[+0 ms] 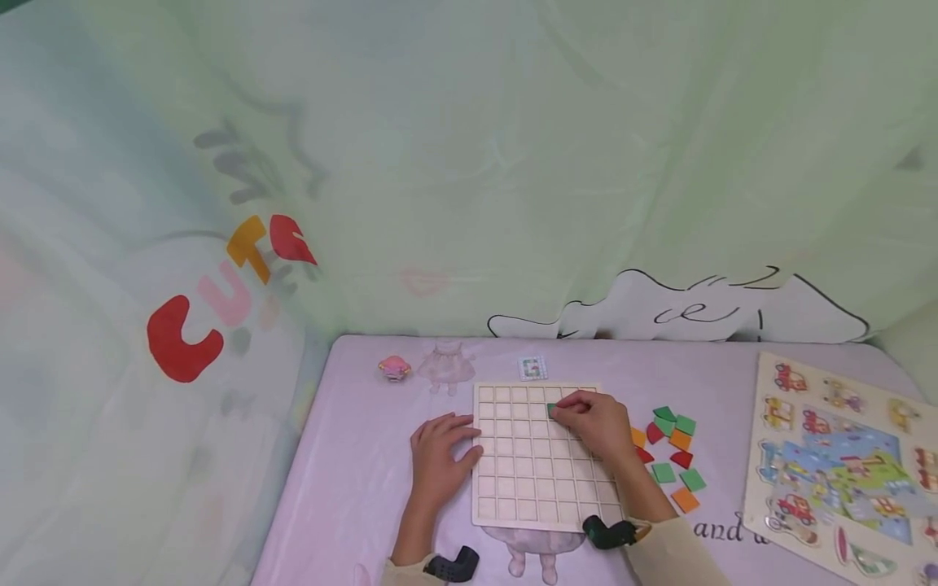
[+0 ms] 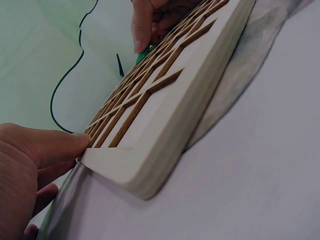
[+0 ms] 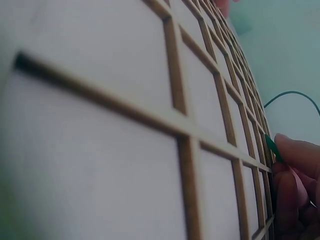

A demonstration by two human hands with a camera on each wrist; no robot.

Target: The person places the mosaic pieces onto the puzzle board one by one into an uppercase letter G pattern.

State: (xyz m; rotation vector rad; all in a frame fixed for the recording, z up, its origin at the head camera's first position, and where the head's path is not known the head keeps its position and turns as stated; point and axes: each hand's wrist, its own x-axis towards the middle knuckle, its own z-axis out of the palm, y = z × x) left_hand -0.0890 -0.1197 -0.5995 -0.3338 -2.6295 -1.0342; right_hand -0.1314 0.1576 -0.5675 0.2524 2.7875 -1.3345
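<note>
Two hands (image 1: 443,456) (image 1: 599,425), two boards (image 1: 506,465) (image 1: 813,391), one pink toy (image 1: 395,367), one patterned square (image 1: 532,368) and twelve tiles (image 1: 663,473) are visible.

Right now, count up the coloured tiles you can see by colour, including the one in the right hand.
Green tiles: 6, one of them pinched in the right hand
Orange tiles: 3
Red tiles: 3
Total: 12 in view; the right hand may hide more.

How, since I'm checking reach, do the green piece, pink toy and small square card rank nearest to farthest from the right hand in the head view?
1. Green piece, pinched by the right hand.
2. Small square card, just beyond the grid board.
3. Pink toy, farther off to the left.
</note>
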